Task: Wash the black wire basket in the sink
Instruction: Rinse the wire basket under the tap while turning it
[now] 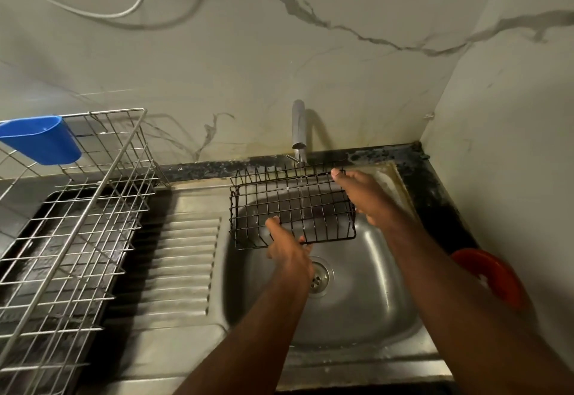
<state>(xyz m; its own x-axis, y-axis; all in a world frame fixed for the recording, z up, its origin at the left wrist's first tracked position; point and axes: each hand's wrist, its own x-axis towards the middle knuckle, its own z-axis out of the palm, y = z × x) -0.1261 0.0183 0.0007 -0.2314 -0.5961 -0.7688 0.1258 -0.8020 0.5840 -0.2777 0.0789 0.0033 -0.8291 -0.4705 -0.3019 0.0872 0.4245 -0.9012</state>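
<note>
Here the black wire basket [292,205] is held in the air above the steel sink [366,295], tilted, with its open grid turned up toward the camera. The tap [298,129] stands at the back of the sink, against the marble wall [248,68], and a thin stream of water [300,186] runs from it and passes through the wires near the right part of the basket. The left hand [290,253] grips the near edge of the basket; the thumb lies on top of the wires and the other fingers are curled under the frame. The right hand [363,195] holds the right end of the basket, with the thumb on the upper far corner and the fingers closed around the side. Under the left hand the drain [320,278] is visible in the bottom of the sink. To the left of the sink is the ribbed draining board [183,264], and further left a silver wire dish rack [71,227] stands on a dark tray [18,270]. A blue plastic cup [40,140] hangs on the rack's back edge. On the right, behind the right forearm, a red object [494,273] lies on the dark desk [435,195]; I cannot tell what it is.
</note>
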